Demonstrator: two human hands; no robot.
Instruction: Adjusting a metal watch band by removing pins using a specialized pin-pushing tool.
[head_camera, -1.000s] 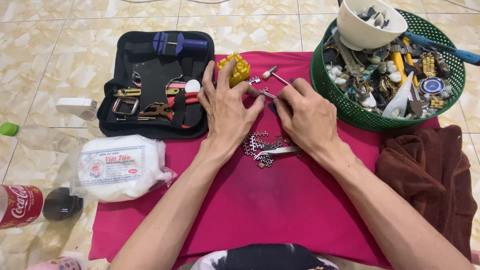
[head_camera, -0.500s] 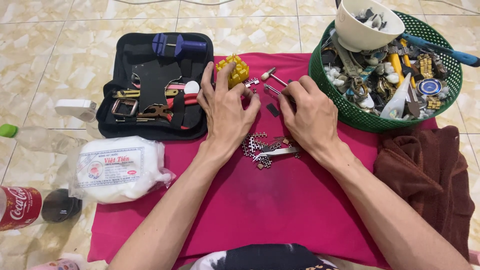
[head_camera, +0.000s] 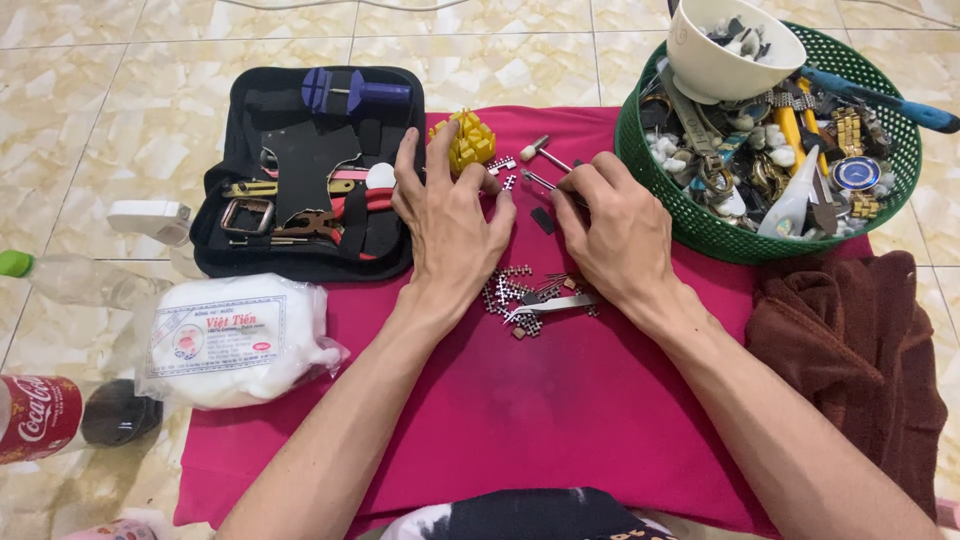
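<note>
My left hand (head_camera: 452, 215) rests palm down on the magenta cloth (head_camera: 520, 400), fingers spread, fingertips by a yellow plastic block (head_camera: 468, 138) and a small metal band link (head_camera: 503, 165). My right hand (head_camera: 615, 225) pinches thin metal tweezers (head_camera: 540, 181) whose tips point toward the left hand's fingers. A small hammer (head_camera: 538, 149) lies just beyond them. Between my wrists lies a pile of loose watch-band links (head_camera: 520, 290) with a second pair of tweezers (head_camera: 548, 304) on it. A small dark piece (head_camera: 542, 220) sits on the cloth beside the right hand.
An open black tool case (head_camera: 300, 170) with pliers and a blue tool lies to the left. A green basket (head_camera: 700, 220) of watch parts with a white bowl (head_camera: 730, 50) stands at right. A brown towel (head_camera: 850, 350), white cotton pack (head_camera: 235, 335), bottles and tiled floor surround the cloth.
Both hands stayed in place over the cloth. The right hand shifted the tweezers slightly, with the tips now nearer the left fingertips.
</note>
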